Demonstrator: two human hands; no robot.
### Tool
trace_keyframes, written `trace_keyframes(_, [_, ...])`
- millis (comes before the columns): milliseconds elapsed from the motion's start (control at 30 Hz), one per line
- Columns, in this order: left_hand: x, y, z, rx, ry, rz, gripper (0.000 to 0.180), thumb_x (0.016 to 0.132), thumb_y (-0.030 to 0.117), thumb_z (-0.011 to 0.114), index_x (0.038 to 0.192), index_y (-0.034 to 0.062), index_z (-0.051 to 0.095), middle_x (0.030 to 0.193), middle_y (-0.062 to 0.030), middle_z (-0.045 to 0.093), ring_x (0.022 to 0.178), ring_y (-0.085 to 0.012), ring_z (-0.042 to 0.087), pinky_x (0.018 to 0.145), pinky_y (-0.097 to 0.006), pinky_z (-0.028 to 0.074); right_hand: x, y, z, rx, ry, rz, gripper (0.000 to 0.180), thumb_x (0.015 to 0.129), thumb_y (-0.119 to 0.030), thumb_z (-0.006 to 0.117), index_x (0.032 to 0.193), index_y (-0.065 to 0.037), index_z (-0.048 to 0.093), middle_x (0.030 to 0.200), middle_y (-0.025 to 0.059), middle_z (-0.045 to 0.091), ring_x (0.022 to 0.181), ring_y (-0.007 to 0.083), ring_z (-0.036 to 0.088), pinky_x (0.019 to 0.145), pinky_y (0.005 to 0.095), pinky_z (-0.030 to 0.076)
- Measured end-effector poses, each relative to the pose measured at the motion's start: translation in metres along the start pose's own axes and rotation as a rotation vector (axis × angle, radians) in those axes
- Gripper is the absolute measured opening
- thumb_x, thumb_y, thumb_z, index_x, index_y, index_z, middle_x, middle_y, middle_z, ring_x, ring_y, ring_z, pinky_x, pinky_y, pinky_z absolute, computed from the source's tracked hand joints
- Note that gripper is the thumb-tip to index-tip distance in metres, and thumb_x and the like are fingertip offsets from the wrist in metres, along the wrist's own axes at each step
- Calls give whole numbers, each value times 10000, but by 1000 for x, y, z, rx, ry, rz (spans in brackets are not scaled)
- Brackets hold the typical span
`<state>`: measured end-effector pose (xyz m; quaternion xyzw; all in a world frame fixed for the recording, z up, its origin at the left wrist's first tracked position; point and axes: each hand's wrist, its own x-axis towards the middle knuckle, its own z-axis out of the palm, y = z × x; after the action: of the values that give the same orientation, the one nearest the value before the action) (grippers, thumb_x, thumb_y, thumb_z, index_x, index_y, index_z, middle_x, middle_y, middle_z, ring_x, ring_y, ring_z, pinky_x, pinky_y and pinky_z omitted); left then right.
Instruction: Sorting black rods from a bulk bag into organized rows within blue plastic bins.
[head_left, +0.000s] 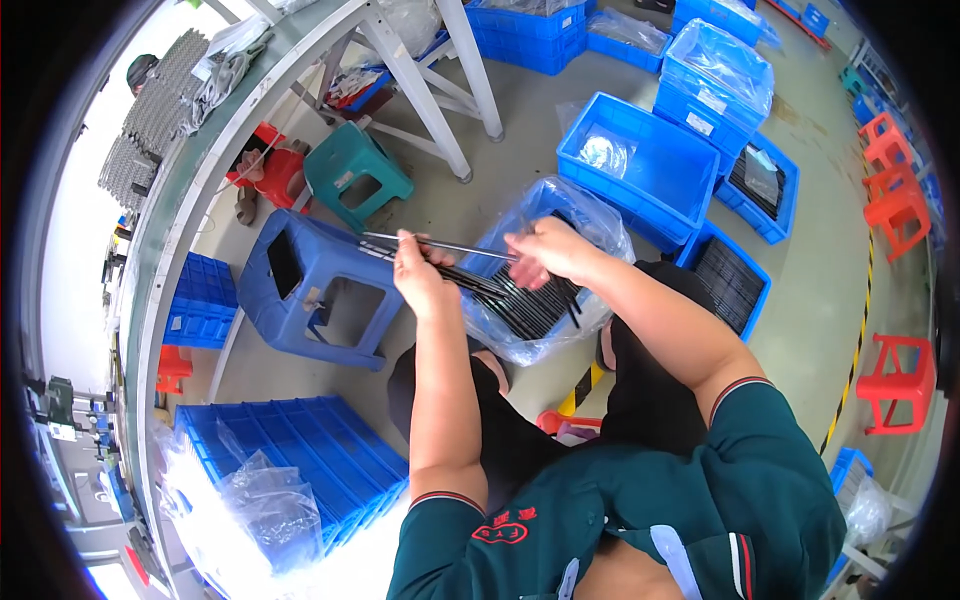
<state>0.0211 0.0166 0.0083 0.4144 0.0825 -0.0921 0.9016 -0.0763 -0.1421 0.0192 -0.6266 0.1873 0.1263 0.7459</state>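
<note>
My left hand (420, 270) is closed around a few thin black strips (468, 276), held above a blue bin lined with clear plastic (603, 222). One strip with a shiny edge (465, 246) stretches across to my right hand (548, 250), whose curled, slightly blurred fingers pinch its end. Below both hands, a row of similar black pieces (535, 308) stands packed in the lined bin. What exactly these pieces are cannot be made out. On the blue stool (330, 248) to the left lies a flat black rectangular piece (284, 264).
Beyond the lined bin is an open blue crate (640, 165). More crates of black pieces (728, 280) stand at the right. A green stool (357, 170) sits by the bench leg (425, 90). Stacked blue crates (300, 450) are near left; red stools (896, 385) line the far right.
</note>
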Motion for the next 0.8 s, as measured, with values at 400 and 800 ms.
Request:
trace_keyframes(400, [-32, -31, 0, 116, -428, -658, 310, 870, 370, 586, 781, 78, 534, 660, -12, 499, 515, -128, 438, 441, -265, 365, 16, -10, -10, 220, -59, -62, 302, 848, -332, 615, 879, -32, 604, 540, -56, 383, 405, 35, 283, 369, 192, 175])
trace_keyframes(800, [-48, -25, -10, 166, -688, -882, 343, 857, 364, 605, 761, 45, 528, 713, -21, 449, 555, -120, 396, 496, -262, 364, 40, -33, -103, 519, 588, -320, 303, 859, -349, 576, 687, -108, 510, 463, -51, 299, 346, 68, 230, 323, 243, 182])
